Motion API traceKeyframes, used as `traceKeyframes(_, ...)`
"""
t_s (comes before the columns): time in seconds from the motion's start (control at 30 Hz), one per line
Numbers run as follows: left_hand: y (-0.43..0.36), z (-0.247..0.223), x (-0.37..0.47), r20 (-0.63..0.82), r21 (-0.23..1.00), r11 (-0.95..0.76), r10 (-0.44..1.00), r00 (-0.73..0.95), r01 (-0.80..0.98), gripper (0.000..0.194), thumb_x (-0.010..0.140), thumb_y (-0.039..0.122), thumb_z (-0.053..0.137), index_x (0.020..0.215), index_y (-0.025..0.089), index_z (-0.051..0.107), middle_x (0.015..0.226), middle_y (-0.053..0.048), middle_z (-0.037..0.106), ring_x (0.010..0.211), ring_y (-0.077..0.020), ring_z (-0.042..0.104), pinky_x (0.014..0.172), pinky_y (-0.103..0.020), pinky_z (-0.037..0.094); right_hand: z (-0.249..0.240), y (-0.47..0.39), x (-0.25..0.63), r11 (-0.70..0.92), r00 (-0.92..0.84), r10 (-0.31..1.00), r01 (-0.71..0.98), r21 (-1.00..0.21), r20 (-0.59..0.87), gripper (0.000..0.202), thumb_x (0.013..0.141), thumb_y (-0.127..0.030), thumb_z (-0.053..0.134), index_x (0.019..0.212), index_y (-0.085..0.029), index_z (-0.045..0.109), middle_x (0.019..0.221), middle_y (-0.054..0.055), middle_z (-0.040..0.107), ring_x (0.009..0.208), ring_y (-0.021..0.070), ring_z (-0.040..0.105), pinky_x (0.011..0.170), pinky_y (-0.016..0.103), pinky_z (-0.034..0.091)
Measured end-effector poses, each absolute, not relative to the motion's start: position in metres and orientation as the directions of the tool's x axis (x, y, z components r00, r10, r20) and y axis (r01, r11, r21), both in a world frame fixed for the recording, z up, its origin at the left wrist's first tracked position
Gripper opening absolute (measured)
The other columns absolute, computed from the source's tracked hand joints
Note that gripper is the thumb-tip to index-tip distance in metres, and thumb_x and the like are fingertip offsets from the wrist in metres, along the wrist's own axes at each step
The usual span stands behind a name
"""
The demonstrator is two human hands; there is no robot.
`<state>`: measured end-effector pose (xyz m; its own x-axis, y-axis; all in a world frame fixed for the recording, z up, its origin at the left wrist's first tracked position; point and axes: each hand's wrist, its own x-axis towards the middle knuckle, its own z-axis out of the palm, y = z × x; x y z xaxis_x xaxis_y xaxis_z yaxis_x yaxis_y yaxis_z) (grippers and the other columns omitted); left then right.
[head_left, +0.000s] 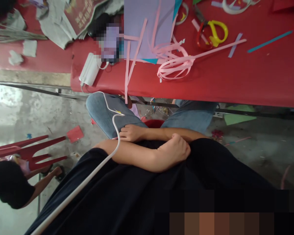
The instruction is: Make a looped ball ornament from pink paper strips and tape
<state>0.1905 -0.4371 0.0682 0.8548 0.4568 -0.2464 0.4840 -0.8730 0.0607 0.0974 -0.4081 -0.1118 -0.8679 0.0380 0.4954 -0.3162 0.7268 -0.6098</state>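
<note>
My forearms cross over my lap, in front of my dark shirt. My left hand (176, 148) lies on the right side of the view, curled into a fist against the shirt; the inside of the fist is hidden. On the other side rests my right hand (131, 133), near the jeans, with its fingers bent and closed. A small pink edge shows by its fingertips, too little to name. A white cable (98, 166) runs across my left forearm, past the right hand. Both hands are below the table edge, apart from the things on the red table (259, 78).
On the table lie a bundle of pink paper strips (175, 67), scissors (217, 34), a blue strip (270, 41), purple sheets (139, 11) and a white power bank (90, 69). Red chairs (39, 150) and another person (11, 184) are at the left. Paper scraps litter the floor.
</note>
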Motion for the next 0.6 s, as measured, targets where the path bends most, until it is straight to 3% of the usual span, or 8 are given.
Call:
traceKeyframes(0.13, -0.438, 0.070, 0.192, -0.228, 0.051, -0.878, 0.455, 0.861, 0.477, 0.041, 0.107, 0.011, 0.041, 0.137, 0.016, 0.069, 0.111, -0.017, 0.078, 0.091, -0.0252, 0.068, 0.079, -0.042, 0.036, -0.112, -0.407, 0.108, 0.826, -0.856, -0.042, -0.320, -0.464, 0.515, 0.037, 0.116, -0.033, 0.034, 0.123, -0.026, 0.070, 0.127, 0.002, 0.072, 0.098, 0.0197, 0.055, 0.072, 0.037, 0.033)
traceKeyframes(0.2, -0.438, 0.072, 0.192, -0.223, 0.042, -0.879, 0.455, 0.862, 0.475, 0.042, 0.107, 0.011, 0.040, 0.137, 0.016, 0.069, 0.114, -0.017, 0.079, 0.094, -0.0264, 0.069, 0.082, -0.043, 0.037, -0.107, -0.408, 0.114, 0.855, -0.860, -0.027, -0.284, -0.433, 0.510, 0.036, 0.117, -0.034, 0.035, 0.134, -0.027, 0.066, 0.147, 0.003, 0.064, 0.103, 0.0199, 0.055, 0.070, 0.036, 0.032)
traceKeyframes(0.27, -0.439, 0.077, 0.191, -0.225, 0.036, -0.880, 0.454, 0.862, 0.473, 0.042, 0.107, 0.012, 0.042, 0.139, 0.016, 0.068, 0.116, -0.017, 0.079, 0.096, -0.0271, 0.069, 0.084, -0.044, 0.038, -0.102, -0.411, 0.119, 0.876, -0.870, 0.028, -0.216, -0.431, 0.493, 0.035, 0.117, -0.032, 0.036, 0.138, -0.028, 0.063, 0.152, 0.006, 0.059, 0.105, 0.0202, 0.055, 0.067, 0.034, 0.029)
traceKeyframes(0.33, -0.439, 0.083, 0.187, -0.230, 0.036, -0.882, 0.450, 0.863, 0.470, 0.041, 0.107, 0.012, 0.043, 0.141, 0.015, 0.067, 0.114, -0.017, 0.078, 0.094, -0.0268, 0.069, 0.085, -0.044, 0.039, -0.098, -0.415, 0.123, 0.880, -0.877, 0.098, -0.144, -0.452, 0.470, 0.032, 0.116, -0.029, 0.039, 0.132, -0.025, 0.066, 0.145, 0.008, 0.062, 0.102, 0.0195, 0.056, 0.064, 0.031, 0.025)
traceKeyframes(0.43, -0.440, 0.096, 0.180, -0.233, 0.043, -0.885, 0.442, 0.867, 0.463, 0.042, 0.107, 0.015, 0.045, 0.145, 0.013, 0.063, 0.115, -0.015, 0.078, 0.095, -0.0261, 0.069, 0.087, -0.043, 0.039, -0.095, -0.418, 0.129, 0.853, -0.876, 0.168, -0.100, -0.512, 0.452, 0.023, 0.112, -0.029, 0.050, 0.111, -0.020, 0.071, 0.115, 0.006, 0.068, 0.086, 0.0152, 0.056, 0.061, 0.028, 0.025)
traceKeyframes(0.5, -0.440, 0.107, 0.176, -0.226, 0.051, -0.889, 0.433, 0.873, 0.454, 0.042, 0.108, 0.017, 0.046, 0.146, 0.012, 0.061, 0.117, -0.015, 0.077, 0.099, -0.0258, 0.069, 0.088, -0.042, 0.040, -0.095, -0.414, 0.135, 0.818, -0.863, 0.205, -0.108, -0.565, 0.461, 0.016, 0.107, -0.027, 0.059, 0.102, -0.020, 0.072, 0.101, 0.003, 0.067, 0.079, 0.0123, 0.055, 0.062, 0.025, 0.034)
traceKeyframes(0.6, -0.441, 0.128, 0.169, -0.204, 0.067, -0.897, 0.416, 0.886, 0.437, 0.042, 0.109, 0.019, 0.046, 0.148, 0.012, 0.059, 0.117, -0.014, 0.077, 0.098, -0.0243, 0.067, 0.088, -0.041, 0.039, -0.095, -0.395, 0.152, 0.745, -0.791, 0.370, -0.061, -0.664, 0.487, 0.016, 0.105, -0.019, 0.058, 0.108, -0.019, 0.073, 0.105, 0.004, 0.068, 0.088, 0.0113, 0.062, 0.075, 0.022, 0.049)
